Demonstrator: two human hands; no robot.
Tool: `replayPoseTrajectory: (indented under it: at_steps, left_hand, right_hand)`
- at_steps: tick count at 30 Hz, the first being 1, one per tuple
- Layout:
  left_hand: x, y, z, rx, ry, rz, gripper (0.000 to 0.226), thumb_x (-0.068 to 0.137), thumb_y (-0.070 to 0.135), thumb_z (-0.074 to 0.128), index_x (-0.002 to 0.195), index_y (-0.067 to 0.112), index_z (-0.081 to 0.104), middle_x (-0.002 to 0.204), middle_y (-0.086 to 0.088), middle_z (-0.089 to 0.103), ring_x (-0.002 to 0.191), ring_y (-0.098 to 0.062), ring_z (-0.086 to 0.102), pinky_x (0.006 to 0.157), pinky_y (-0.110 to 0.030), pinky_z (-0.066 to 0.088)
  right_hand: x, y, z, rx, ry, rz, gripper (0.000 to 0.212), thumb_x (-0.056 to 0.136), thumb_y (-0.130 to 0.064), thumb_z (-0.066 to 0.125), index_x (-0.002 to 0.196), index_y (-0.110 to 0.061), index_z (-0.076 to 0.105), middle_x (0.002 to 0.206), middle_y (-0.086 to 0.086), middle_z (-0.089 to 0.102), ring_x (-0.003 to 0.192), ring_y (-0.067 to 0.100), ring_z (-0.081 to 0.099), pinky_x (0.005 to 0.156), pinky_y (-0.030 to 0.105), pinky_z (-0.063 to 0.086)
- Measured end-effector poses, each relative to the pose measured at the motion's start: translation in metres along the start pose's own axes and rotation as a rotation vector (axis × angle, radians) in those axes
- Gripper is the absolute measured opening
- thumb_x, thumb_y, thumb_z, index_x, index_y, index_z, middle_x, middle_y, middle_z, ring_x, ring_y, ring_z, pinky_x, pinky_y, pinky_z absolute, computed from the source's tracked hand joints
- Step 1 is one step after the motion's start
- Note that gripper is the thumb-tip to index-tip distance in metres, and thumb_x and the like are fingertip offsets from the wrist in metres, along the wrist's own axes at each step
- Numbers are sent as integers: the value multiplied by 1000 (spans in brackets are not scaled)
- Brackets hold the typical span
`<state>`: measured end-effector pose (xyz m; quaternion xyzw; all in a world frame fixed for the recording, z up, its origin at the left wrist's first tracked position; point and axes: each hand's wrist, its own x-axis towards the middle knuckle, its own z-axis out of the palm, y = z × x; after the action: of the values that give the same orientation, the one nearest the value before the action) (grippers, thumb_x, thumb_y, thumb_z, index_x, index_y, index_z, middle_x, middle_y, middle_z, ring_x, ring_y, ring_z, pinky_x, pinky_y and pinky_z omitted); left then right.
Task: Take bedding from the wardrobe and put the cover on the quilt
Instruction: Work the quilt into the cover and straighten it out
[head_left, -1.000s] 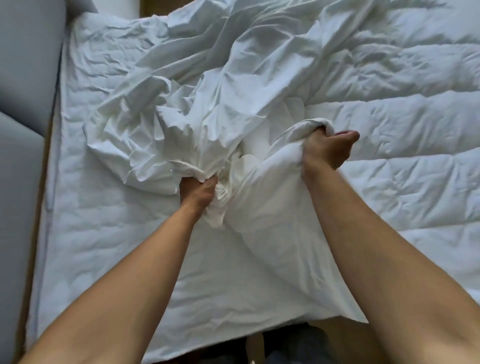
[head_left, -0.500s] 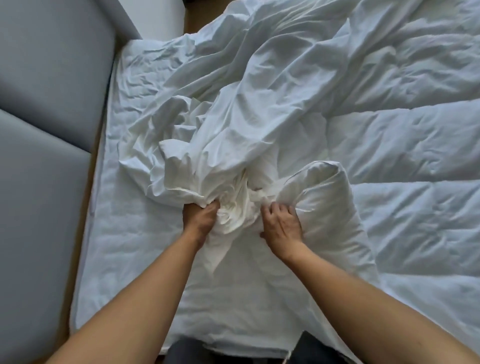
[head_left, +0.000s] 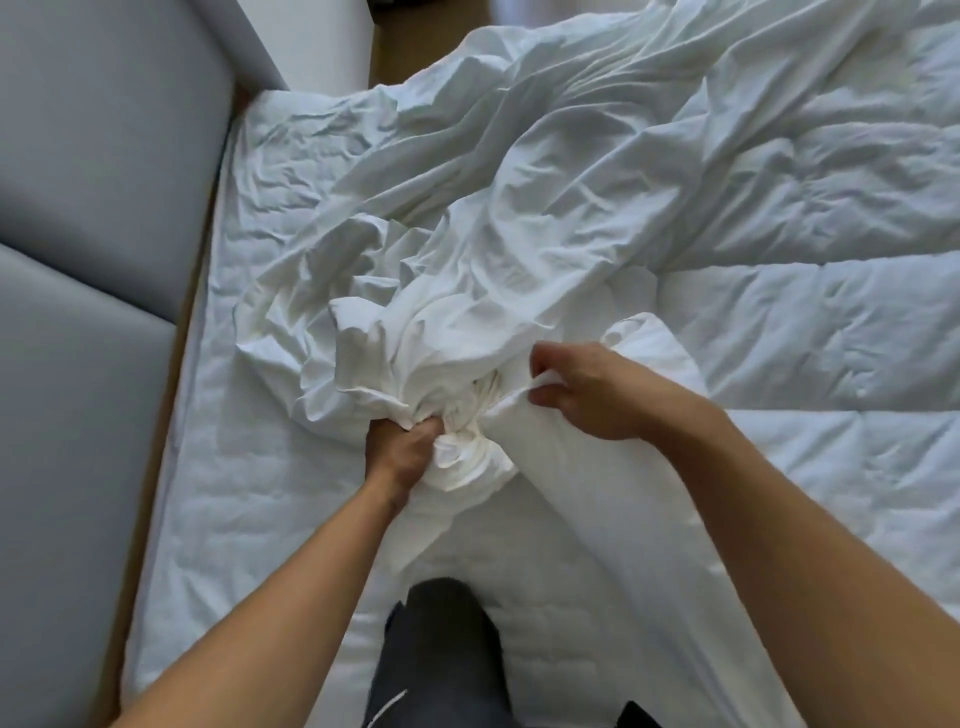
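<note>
A crumpled white quilt cover (head_left: 519, 218) lies bunched across the middle of the bed. The padded white quilt (head_left: 831, 332) spreads over the right side, with one corner (head_left: 644, 343) folded up near my hands. My left hand (head_left: 402, 449) is closed in a fist on a gathered bunch of the cover. My right hand (head_left: 587, 387) pinches a fabric edge at the quilt corner, just right of that bunch. The two hands are about a hand's width apart.
The bed's white mattress pad (head_left: 249, 493) shows bare at the left and front. A grey padded headboard (head_left: 88, 260) runs along the left. My knee in dark trousers (head_left: 441, 649) rests on the front of the bed. A strip of brown floor (head_left: 395, 47) shows at the top.
My right hand let go of the raised quilt corner, dropped toward the left hand, then took a fabric edge and pulled slightly right. My left hand kept its grip. The view shifted right.
</note>
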<state>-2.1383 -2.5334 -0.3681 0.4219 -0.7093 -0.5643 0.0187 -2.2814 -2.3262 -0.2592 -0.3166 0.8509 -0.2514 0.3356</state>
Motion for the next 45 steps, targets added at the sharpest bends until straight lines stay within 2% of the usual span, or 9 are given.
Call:
replayPoseTrajectory:
  at_steps: [6, 10, 13, 19, 22, 27, 35, 39, 45]
  left_hand:
    - [11, 13, 1, -138, -69, -19, 36, 59, 40, 70, 94, 49, 73, 94, 17, 76, 89, -6, 72, 78, -28, 55]
    - [41, 13, -18, -269, -37, -125, 34, 68, 20, 76, 102, 17, 75, 101, 3, 78, 100, -23, 73, 84, -34, 55]
    - [56, 9, -28, -257, -23, -157, 34, 61, 20, 68, 94, 12, 73, 94, 0, 77, 97, -27, 72, 81, -32, 55]
    - [62, -4, -36, -266, -154, -108, 37, 66, 17, 70, 103, 18, 72, 103, 2, 77, 98, -16, 72, 91, -36, 55]
    - [63, -8, -35, -275, -212, -94, 39, 66, 12, 71, 105, 16, 72, 106, -2, 77, 102, -20, 71, 94, -39, 55]
    - [65, -12, -35, -350, -292, -100, 43, 69, 14, 77, 112, 17, 72, 111, -1, 76, 106, -19, 71, 91, -32, 56]
    - [63, -18, -47, -478, -393, -249, 41, 73, 15, 81, 113, 12, 73, 115, -13, 74, 110, -30, 70, 94, -41, 53]
    - [65, -16, -50, -475, -441, -272, 41, 82, 7, 76, 122, 3, 68, 120, -20, 71, 114, -37, 67, 103, -52, 50]
    - [69, -20, -55, -442, -587, -291, 53, 79, 12, 77, 129, 1, 64, 127, -23, 67, 120, -38, 64, 105, -51, 48]
  right_hand:
    - [78, -50, 26, 61, 110, 23, 8, 93, -22, 57, 97, -21, 50, 96, 2, 59, 93, 28, 58, 77, 41, 50]
    - [104, -48, 43, 45, -134, 132, 48, 75, -62, 76, 102, -25, 62, 104, -7, 66, 95, 16, 61, 80, 30, 51]
    - [107, -34, 59, -80, -319, 162, 38, 68, -53, 85, 82, -28, 60, 79, -15, 58, 78, 14, 59, 60, 23, 41]
    - [122, -22, 75, 86, -160, 192, 21, 93, -34, 67, 103, -18, 74, 106, -1, 68, 99, 18, 59, 88, 31, 47]
    - [129, -22, 78, 206, -77, 190, 11, 93, -25, 67, 83, -20, 70, 88, -4, 67, 89, 17, 61, 81, 32, 47]
    - [138, -28, 93, 278, -18, 187, 18, 90, -19, 68, 104, -9, 75, 106, 2, 73, 100, 19, 64, 92, 34, 51]
    - [137, -27, 108, 217, 41, 266, 31, 78, -38, 81, 100, -18, 75, 104, -5, 71, 97, 13, 63, 83, 29, 52]
    - [131, -29, 104, 240, -80, 274, 30, 64, -45, 89, 77, -32, 66, 87, -17, 64, 81, 1, 59, 64, 16, 45]
    - [131, -28, 117, 343, 146, 320, 24, 71, -20, 84, 90, -14, 70, 93, -3, 68, 84, 13, 63, 69, 24, 47]
